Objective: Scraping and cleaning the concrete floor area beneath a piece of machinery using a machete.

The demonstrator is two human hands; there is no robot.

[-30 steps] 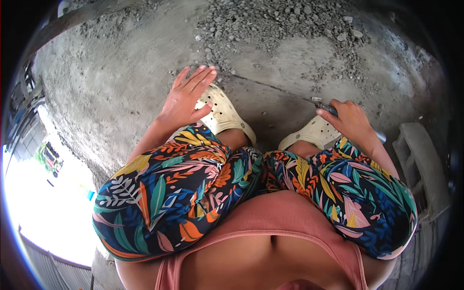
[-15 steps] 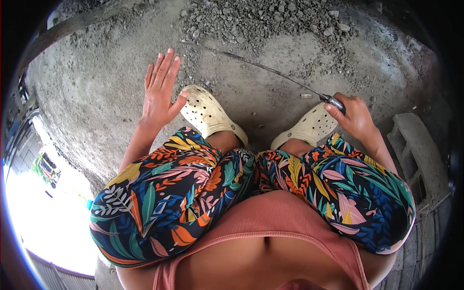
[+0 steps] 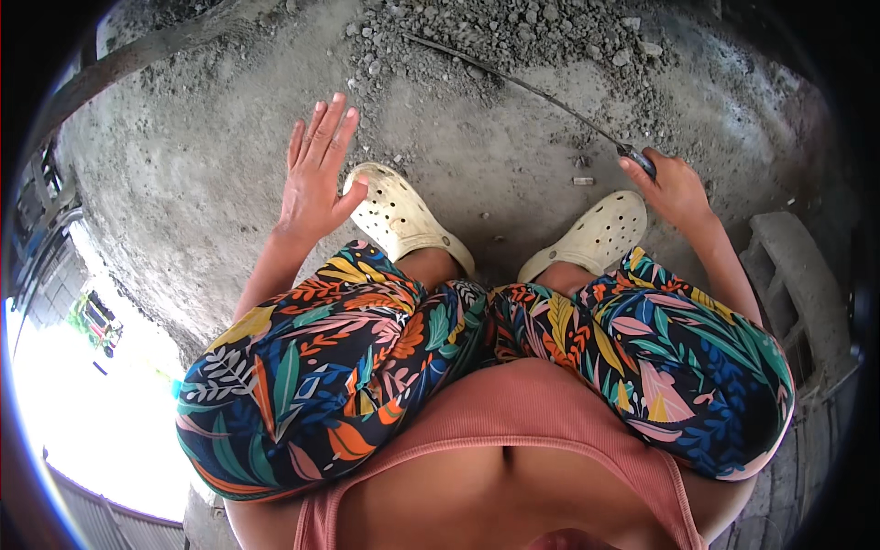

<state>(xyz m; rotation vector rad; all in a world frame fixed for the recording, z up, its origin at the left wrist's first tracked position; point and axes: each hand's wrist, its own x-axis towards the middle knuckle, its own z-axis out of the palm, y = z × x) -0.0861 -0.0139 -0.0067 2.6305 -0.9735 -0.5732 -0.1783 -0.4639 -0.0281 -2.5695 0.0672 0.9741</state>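
Observation:
My right hand [image 3: 678, 191] is wrapped round the dark handle of a long, thin-bladed knife [image 3: 552, 99], beyond my right shoe. Its narrow dark blade slants up and left, and the far end lies over the edge of the gravel. Only a thin line of the blade shows, so its width is hard to judge. My left hand [image 3: 314, 192] holds nothing. Its fingers are stretched out and the thumb stands apart, over the ground beside my left shoe.
Grey gravel [image 3: 568, 32] is heaped at the far side of the dusty ground [image 3: 192, 165]. My cream clogs [image 3: 394, 211] stand before me. A grey concrete block [image 3: 797, 275] lies at the right, and a small pale piece [image 3: 583, 181] lies near the right clog.
My right hand has moved a little farther away, and the knife's blade has swung up and right onto the gravel. My left hand has shifted slightly right, still spread.

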